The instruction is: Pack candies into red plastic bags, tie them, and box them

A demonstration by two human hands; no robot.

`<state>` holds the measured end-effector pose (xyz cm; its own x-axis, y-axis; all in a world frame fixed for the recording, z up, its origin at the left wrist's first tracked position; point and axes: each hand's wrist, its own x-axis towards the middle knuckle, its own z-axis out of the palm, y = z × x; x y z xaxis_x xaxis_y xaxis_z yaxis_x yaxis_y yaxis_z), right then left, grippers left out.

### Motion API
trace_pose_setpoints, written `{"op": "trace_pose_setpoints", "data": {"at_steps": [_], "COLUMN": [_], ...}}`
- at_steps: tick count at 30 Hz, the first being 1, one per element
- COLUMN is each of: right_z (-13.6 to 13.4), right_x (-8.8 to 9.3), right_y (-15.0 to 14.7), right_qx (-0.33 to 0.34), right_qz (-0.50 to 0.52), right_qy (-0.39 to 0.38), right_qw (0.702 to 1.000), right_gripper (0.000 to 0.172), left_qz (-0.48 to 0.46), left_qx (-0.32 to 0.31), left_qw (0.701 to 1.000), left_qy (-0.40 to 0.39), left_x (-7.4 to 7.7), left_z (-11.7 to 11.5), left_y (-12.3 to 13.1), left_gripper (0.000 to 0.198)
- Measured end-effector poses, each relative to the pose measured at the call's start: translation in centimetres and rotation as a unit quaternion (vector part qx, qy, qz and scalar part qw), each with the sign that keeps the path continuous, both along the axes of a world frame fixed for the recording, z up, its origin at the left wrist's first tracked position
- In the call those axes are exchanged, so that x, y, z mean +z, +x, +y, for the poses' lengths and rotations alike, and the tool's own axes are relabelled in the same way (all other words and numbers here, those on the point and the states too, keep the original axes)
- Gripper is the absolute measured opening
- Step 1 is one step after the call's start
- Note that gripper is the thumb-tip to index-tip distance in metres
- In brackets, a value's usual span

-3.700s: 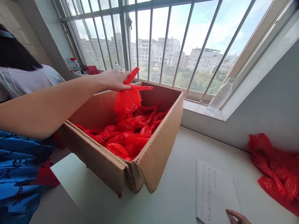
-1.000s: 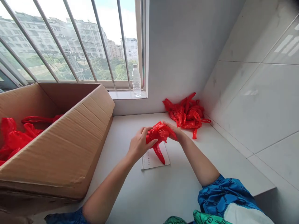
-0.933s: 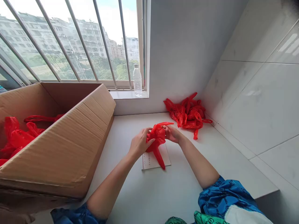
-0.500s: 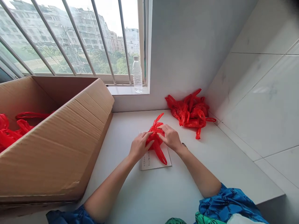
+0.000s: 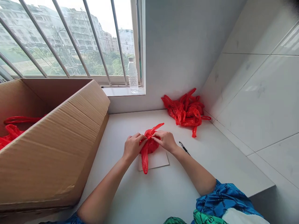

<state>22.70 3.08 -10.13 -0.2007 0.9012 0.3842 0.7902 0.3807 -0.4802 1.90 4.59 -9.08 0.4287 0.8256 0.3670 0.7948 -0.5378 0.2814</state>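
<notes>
A red plastic bag (image 5: 153,147) is gathered into a bundle at the middle of the white surface, one handle loop pointing up and right, the other hanging toward me. From its left side, my left hand (image 5: 133,147) pinches the gathered part. My right hand (image 5: 165,140) pinches it from the right, fingertips close to those of the left. Both hands are closed on the plastic; whether there is a knot between them I cannot tell. Under the bag lies a white paper pad (image 5: 158,160), its left edge showing a little writing.
To the left stands a large cardboard box (image 5: 58,146) with red bags (image 5: 11,133) inside. More red bags (image 5: 185,110) are heaped against the back wall. A black pen (image 5: 184,147) lies by my right forearm. On the windowsill stands a clear bottle (image 5: 133,76).
Both hands have closed into pinches at the bag's gathered middle. The bag has turned, its lower loop swinging to the left. The pen shows more now, and the view has shifted slightly.
</notes>
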Motion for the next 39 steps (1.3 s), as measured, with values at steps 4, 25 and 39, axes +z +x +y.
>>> {"op": "trace_pose_setpoints", "data": {"at_steps": [4, 25, 39], "right_z": [0.1, -0.7, -3.0], "right_x": [1.7, 1.5, 7.3], "right_y": [2.3, -1.2, 6.8], "right_qx": [0.02, -0.005, -0.039], "right_qz": [0.102, -0.042, 0.048], "right_qy": [0.0, -0.019, -0.064], "right_qw": [0.995, 0.999, 0.996], "right_gripper": [0.019, 0.013, 0.017], "left_qz": [-0.081, 0.051, -0.089], "left_qx": [0.011, -0.015, -0.043], "left_qw": [0.997, 0.998, 0.995], "left_qy": [-0.003, 0.03, -0.007], "left_x": [1.9, 1.3, 7.0], "left_z": [0.5, -0.3, -1.6], "left_y": [-1.5, -0.5, -2.3], "left_gripper": [0.029, 0.023, 0.051]}}
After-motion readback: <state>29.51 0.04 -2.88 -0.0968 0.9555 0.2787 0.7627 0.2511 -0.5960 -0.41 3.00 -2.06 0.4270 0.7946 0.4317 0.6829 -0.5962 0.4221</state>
